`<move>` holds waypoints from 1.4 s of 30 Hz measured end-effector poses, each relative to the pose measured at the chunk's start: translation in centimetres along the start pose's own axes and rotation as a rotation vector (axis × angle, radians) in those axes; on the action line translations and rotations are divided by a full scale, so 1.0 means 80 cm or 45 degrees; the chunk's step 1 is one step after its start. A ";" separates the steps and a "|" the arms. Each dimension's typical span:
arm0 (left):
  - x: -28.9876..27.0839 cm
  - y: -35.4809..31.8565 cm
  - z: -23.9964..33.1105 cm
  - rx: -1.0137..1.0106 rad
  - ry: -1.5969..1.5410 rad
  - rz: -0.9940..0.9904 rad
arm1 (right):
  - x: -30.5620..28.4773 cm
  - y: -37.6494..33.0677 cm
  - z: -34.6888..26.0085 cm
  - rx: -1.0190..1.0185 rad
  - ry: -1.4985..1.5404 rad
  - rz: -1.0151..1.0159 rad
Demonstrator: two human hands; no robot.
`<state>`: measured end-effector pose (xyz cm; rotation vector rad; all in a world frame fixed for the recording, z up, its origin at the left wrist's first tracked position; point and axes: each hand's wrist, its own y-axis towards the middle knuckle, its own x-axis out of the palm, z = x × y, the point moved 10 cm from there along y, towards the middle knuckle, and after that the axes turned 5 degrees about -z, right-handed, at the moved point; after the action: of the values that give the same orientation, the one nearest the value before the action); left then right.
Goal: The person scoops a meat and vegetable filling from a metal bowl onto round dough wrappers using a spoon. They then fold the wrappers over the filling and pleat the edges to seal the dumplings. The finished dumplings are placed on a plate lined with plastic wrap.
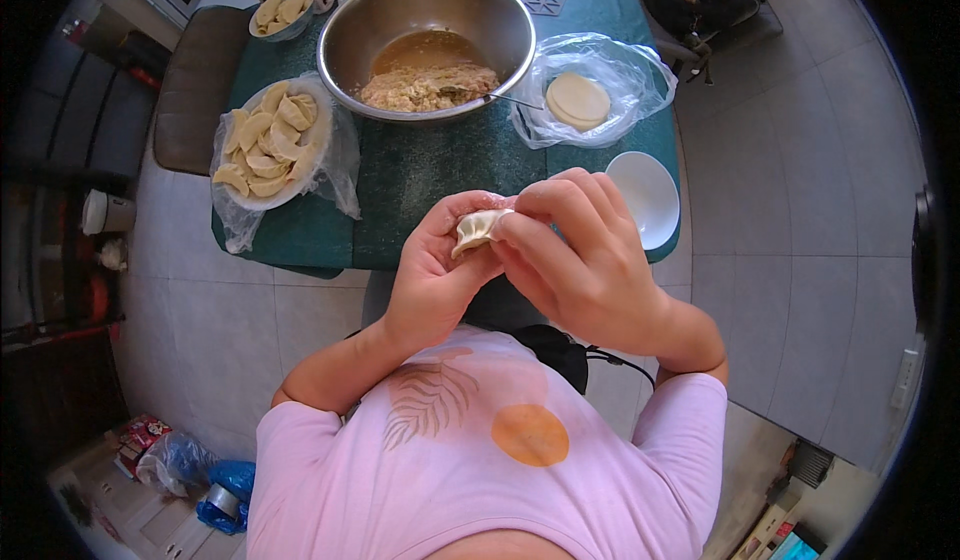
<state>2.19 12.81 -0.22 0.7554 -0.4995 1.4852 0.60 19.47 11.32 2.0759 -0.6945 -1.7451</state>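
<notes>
A pleated dumpling (477, 231) is held between both hands in front of my chest, just off the table's near edge. My left hand (441, 265) cradles it with curled fingers and thumb. On its right end, the fingers of my right hand (575, 250) pinch the dough edge. Beyond them stands a large steel bowl (345, 20) with minced filling (420, 90) and some brownish liquid, and a thin metal handle (515, 101) sticks out over its rim. Round dumpling wrappers (578, 101) lie stacked on a clear plastic bag (540, 132) to the right.
On the left, a plate of finished dumplings (265, 145) rests in plastic, with a smaller bowl of dumplings (283, 12) behind it. A white bowl (643, 200) sits by the right edge of the green-covered table (430, 165). Chairs stand at the far left and far right.
</notes>
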 end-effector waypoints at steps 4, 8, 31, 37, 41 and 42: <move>-0.008 -0.003 -0.007 -0.039 0.094 0.044 | 0.005 0.001 0.004 0.028 0.025 -0.081; -0.006 -0.002 -0.009 -0.069 0.084 0.048 | 0.005 0.000 0.023 0.182 0.234 -0.088; -0.002 0.000 -0.012 -0.141 -0.318 0.055 | -0.008 -0.009 0.034 0.326 0.473 0.003; -0.001 0.000 -0.008 -0.060 -0.119 -0.026 | -0.003 -0.004 0.012 0.086 0.140 -0.024; -0.002 -0.001 -0.010 -0.099 -0.188 0.023 | 0.003 -0.002 0.017 0.085 0.188 -0.050; 0.001 0.000 -0.010 -0.108 -0.238 0.022 | 0.001 -0.002 0.022 0.156 0.290 -0.030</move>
<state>2.10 13.42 -0.70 0.8286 -0.7077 1.4072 -1.06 19.64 10.81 2.3272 -0.7264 -1.4786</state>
